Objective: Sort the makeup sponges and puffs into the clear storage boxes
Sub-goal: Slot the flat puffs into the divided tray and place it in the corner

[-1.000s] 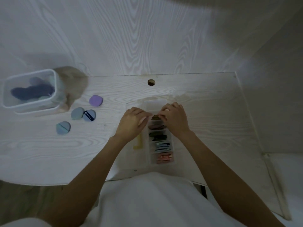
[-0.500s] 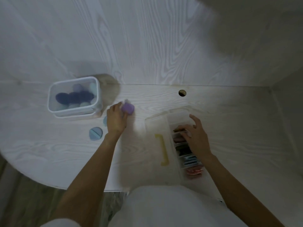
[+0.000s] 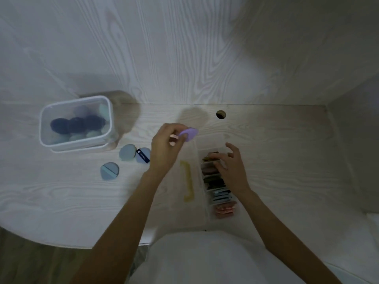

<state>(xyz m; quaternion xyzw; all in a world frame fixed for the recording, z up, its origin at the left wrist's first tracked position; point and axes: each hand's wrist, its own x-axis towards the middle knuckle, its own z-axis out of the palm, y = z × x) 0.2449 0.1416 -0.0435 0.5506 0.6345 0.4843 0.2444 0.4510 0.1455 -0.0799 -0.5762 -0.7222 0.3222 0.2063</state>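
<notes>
My left hand (image 3: 167,147) pinches a flat purple puff (image 3: 188,133) and holds it above the table, just left of the far end of the clear divided box (image 3: 213,140). That box holds rows of puffs in brown, dark, blue and pink. My right hand (image 3: 229,167) rests with spread fingers on the brown puffs in its far compartments. Three blue-grey puffs lie on the table: one (image 3: 127,152), one with a dark strap (image 3: 143,155), and one nearer me (image 3: 109,171). A clear tub (image 3: 76,124) at the left holds dark and pale sponges.
The divided box's open lid with a yellow handle (image 3: 187,181) lies flat to its left. A round cable hole (image 3: 220,114) sits in the tabletop near the back wall. A side wall closes the desk on the right. The table's curved front edge runs at lower left.
My left hand went left from the divided box, took the purple puff off the table and has carried it back toward the box. My right hand stayed on the far compartments.
</notes>
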